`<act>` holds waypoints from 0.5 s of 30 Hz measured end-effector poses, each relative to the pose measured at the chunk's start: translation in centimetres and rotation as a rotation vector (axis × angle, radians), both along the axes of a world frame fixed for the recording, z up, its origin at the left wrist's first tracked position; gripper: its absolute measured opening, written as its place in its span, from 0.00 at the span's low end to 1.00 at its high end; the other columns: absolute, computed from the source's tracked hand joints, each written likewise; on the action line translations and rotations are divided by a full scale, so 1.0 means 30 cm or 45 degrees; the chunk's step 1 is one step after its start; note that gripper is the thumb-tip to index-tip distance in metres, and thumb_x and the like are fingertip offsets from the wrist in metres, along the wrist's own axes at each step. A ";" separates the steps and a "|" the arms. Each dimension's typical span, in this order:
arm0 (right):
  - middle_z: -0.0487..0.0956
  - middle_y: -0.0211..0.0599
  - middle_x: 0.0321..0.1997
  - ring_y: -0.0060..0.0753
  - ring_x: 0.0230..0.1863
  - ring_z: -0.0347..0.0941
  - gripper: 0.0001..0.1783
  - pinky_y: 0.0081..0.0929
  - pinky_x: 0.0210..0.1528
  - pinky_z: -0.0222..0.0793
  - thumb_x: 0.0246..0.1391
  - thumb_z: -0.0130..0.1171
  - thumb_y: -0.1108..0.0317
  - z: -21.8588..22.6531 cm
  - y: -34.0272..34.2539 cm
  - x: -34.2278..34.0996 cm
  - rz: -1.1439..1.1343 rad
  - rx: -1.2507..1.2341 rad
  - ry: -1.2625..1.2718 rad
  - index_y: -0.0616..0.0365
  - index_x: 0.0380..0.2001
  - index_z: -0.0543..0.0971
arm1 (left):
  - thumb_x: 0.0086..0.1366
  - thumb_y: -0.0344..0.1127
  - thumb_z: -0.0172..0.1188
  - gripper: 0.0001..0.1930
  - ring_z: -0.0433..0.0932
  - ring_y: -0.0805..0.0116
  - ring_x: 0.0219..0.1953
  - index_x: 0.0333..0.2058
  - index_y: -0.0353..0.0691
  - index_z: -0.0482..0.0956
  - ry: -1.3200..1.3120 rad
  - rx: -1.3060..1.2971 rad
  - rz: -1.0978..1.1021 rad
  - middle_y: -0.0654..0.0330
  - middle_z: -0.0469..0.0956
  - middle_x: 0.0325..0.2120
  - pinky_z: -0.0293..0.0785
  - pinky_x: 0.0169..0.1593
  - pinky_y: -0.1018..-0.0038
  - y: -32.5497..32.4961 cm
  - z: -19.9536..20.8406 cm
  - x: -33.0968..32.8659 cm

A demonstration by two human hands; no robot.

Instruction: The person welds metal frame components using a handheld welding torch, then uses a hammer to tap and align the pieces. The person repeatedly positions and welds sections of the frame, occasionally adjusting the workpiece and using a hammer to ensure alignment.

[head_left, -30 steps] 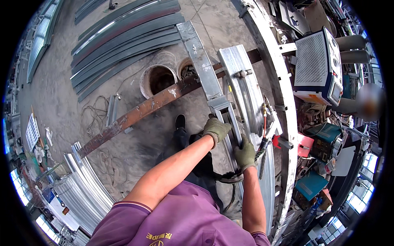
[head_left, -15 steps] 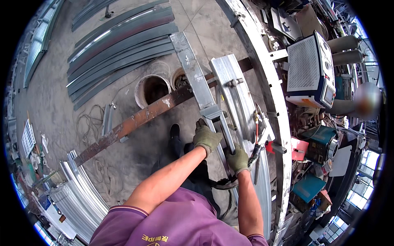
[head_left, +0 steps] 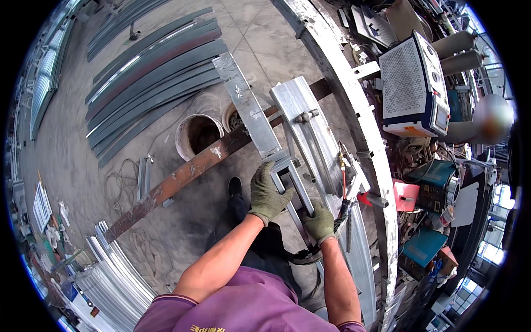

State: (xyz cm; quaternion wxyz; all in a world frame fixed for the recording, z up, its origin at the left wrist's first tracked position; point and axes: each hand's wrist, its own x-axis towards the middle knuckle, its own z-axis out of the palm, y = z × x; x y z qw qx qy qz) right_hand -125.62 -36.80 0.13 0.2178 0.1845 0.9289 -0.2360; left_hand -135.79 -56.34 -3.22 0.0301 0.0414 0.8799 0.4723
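A narrow galvanized steel channel point(head_left: 300, 191) with raised side walls points away from me, its far end meeting a flat grey steel tube point(head_left: 247, 105). My left hand point(head_left: 267, 192), in an olive knit glove, is closed on the channel's left wall near that joint, fingers along the outer side and thumb toward the inside. Nearer to me, my right hand point(head_left: 319, 222), gloved alike, is wrapped round the right wall; its fingertips are partly hidden. Just right of the right hand lies a torch-like tool point(head_left: 344, 207) with a dark cable.
A rusty brown beam point(head_left: 182, 177) crosses beneath the tube. Beyond it stands a white bucket point(head_left: 180, 138). A wide silver profile point(head_left: 304, 119) lies to the right, beside a long white beam point(head_left: 368, 133). A white-and-blue machine point(head_left: 409, 88) stands farther right. Steel strips point(head_left: 160, 72) cover the floor at far left.
The view has shifted a little. My left hand has moved slightly left and its fingers now lie straighter along the channel's outer side. The right hand keeps its place on the channel.
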 end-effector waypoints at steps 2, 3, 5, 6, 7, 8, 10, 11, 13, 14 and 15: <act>0.84 0.55 0.55 0.64 0.56 0.81 0.26 0.54 0.59 0.75 0.58 0.68 0.53 0.035 0.005 -0.020 0.006 -0.033 -0.143 0.52 0.57 0.84 | 0.48 0.45 0.81 0.52 0.71 0.42 0.65 0.68 0.37 0.62 -0.002 -0.061 -0.050 0.44 0.71 0.63 0.65 0.71 0.52 -0.009 0.017 -0.010; 0.84 0.56 0.57 0.64 0.57 0.81 0.29 0.54 0.61 0.75 0.59 0.69 0.49 0.045 0.005 -0.028 0.005 -0.052 -0.209 0.53 0.58 0.84 | 0.47 0.43 0.82 0.52 0.71 0.42 0.65 0.68 0.36 0.62 0.002 -0.093 -0.078 0.43 0.71 0.63 0.67 0.70 0.53 -0.013 0.027 -0.020; 0.84 0.56 0.57 0.64 0.57 0.81 0.28 0.54 0.61 0.75 0.58 0.69 0.49 0.041 0.013 -0.025 -0.001 -0.071 -0.175 0.53 0.58 0.84 | 0.47 0.45 0.82 0.51 0.72 0.41 0.63 0.66 0.37 0.62 -0.006 -0.169 -0.107 0.44 0.72 0.60 0.68 0.68 0.52 -0.010 0.035 -0.030; 0.84 0.56 0.57 0.64 0.57 0.81 0.28 0.55 0.61 0.75 0.58 0.69 0.49 0.036 0.013 -0.024 -0.004 -0.085 -0.155 0.53 0.58 0.84 | 0.47 0.45 0.82 0.51 0.72 0.41 0.62 0.66 0.37 0.62 -0.014 -0.208 -0.126 0.44 0.72 0.59 0.68 0.67 0.52 -0.012 0.039 -0.039; 0.84 0.56 0.57 0.64 0.57 0.81 0.29 0.55 0.61 0.75 0.58 0.69 0.49 0.035 0.017 -0.021 -0.005 -0.093 -0.158 0.53 0.58 0.84 | 0.48 0.45 0.82 0.51 0.72 0.41 0.62 0.66 0.37 0.62 -0.021 -0.247 -0.146 0.44 0.72 0.59 0.69 0.67 0.51 -0.012 0.042 -0.049; 0.84 0.56 0.57 0.64 0.57 0.81 0.29 0.55 0.61 0.75 0.58 0.69 0.49 0.035 0.021 -0.017 -0.005 -0.101 -0.160 0.53 0.58 0.84 | 0.48 0.46 0.80 0.47 0.72 0.40 0.60 0.64 0.37 0.66 0.008 -0.230 -0.147 0.45 0.73 0.57 0.68 0.66 0.50 -0.011 0.041 -0.059; 0.83 0.56 0.57 0.64 0.58 0.81 0.29 0.55 0.61 0.75 0.58 0.69 0.49 0.044 0.020 -0.023 -0.004 -0.117 -0.168 0.52 0.59 0.83 | 0.49 0.47 0.79 0.44 0.72 0.40 0.60 0.61 0.36 0.68 -0.074 -0.287 -0.215 0.45 0.73 0.56 0.67 0.66 0.50 -0.023 0.037 -0.088; 0.83 0.56 0.58 0.64 0.58 0.81 0.30 0.55 0.61 0.75 0.58 0.69 0.50 0.055 0.021 -0.032 0.000 -0.126 -0.170 0.52 0.60 0.83 | 0.49 0.47 0.78 0.42 0.72 0.40 0.60 0.60 0.36 0.70 -0.115 -0.317 -0.248 0.45 0.73 0.56 0.67 0.66 0.50 -0.027 0.035 -0.102; 0.83 0.56 0.57 0.64 0.58 0.81 0.30 0.55 0.61 0.75 0.58 0.68 0.51 0.046 0.027 -0.023 0.020 -0.120 -0.158 0.52 0.61 0.82 | 0.51 0.44 0.75 0.39 0.72 0.41 0.59 0.61 0.38 0.72 -0.081 -0.334 -0.269 0.45 0.73 0.55 0.66 0.67 0.50 -0.015 0.053 -0.120; 0.84 0.56 0.57 0.63 0.57 0.81 0.31 0.55 0.61 0.75 0.58 0.68 0.51 0.026 0.035 -0.004 0.035 -0.106 -0.138 0.52 0.61 0.82 | 0.52 0.43 0.74 0.39 0.72 0.41 0.59 0.63 0.39 0.72 -0.059 -0.354 -0.290 0.45 0.73 0.56 0.66 0.67 0.50 -0.007 0.064 -0.125; 0.84 0.55 0.56 0.63 0.57 0.81 0.31 0.55 0.61 0.75 0.58 0.68 0.51 0.027 0.033 -0.009 0.057 -0.096 -0.117 0.52 0.62 0.82 | 0.52 0.42 0.74 0.40 0.72 0.41 0.60 0.64 0.40 0.72 -0.037 -0.378 -0.305 0.45 0.73 0.56 0.66 0.67 0.50 -0.003 0.074 -0.128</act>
